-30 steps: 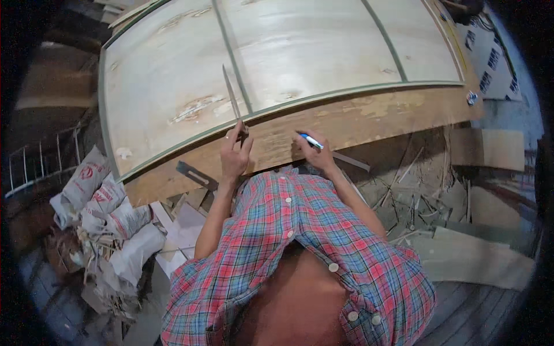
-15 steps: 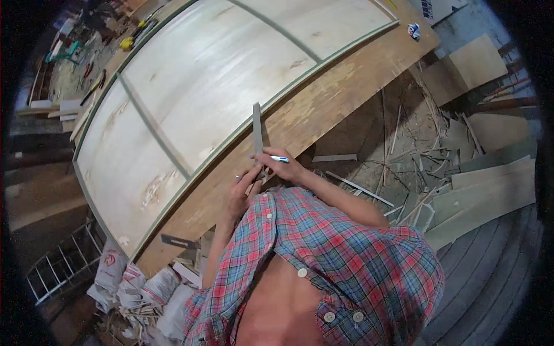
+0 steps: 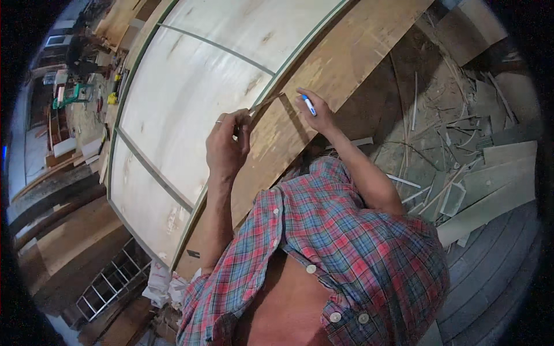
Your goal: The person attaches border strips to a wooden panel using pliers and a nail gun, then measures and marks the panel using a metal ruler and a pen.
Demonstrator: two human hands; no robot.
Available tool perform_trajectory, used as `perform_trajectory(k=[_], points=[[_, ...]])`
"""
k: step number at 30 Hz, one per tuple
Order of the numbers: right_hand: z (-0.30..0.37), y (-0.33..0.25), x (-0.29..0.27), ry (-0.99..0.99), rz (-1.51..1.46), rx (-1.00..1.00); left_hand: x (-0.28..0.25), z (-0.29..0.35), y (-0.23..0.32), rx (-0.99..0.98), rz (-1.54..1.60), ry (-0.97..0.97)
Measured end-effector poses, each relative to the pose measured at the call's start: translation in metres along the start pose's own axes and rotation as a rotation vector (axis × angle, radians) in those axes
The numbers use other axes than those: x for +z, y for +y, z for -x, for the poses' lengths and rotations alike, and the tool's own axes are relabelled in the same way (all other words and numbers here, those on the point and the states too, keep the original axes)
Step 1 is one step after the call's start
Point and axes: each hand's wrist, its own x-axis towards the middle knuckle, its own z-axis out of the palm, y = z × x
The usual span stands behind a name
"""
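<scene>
My left hand is raised over the plywood board and pinches a thin metal ruler that juts out toward the right. Close by on the right, my right hand rests on the brown board edge and grips a blue and white pen. The pen tip points down at the wood near the ruler's end. Beyond both hands lies a large pale panel with thin green strips running across it. My plaid shirt fills the lower middle of the view.
Wood offcuts and thin strips litter the dark floor on the right. A metal rack and white sacks lie at the lower left. Tools and clutter sit on the floor far left.
The view has swung so the panel now slants steeply. My left hand lifted with the ruler and moved apart from my right hand, which stays on the board with the pen.
</scene>
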Motion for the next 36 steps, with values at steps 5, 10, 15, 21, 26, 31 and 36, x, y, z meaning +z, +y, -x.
perform_trajectory(k=[5,10,15,21,26,31,36], points=[[-0.021,0.005,0.019,-0.059,-0.038,0.064,0.008,-0.040,0.012,-0.051,-0.075,-0.023],[-0.037,-0.001,0.022,-0.038,0.063,0.034,0.010,-0.074,0.018,-0.091,-0.257,-0.048],[-0.041,0.001,0.014,-0.079,-0.164,0.234,0.010,-0.098,0.011,-0.084,-0.269,-0.039],[-0.044,0.013,0.022,-0.063,-0.061,0.078,0.012,-0.114,-0.001,-0.080,-0.278,-0.069],[-0.041,0.012,0.025,-0.058,-0.105,0.179,0.014,-0.112,-0.001,-0.057,-0.255,-0.007],[-0.043,0.009,0.029,0.014,-0.316,0.287,0.015,-0.113,0.003,-0.123,-0.263,-0.010],[-0.052,0.013,0.037,0.056,-0.555,0.425,0.019,-0.120,0.009,-0.090,-0.309,0.009]])
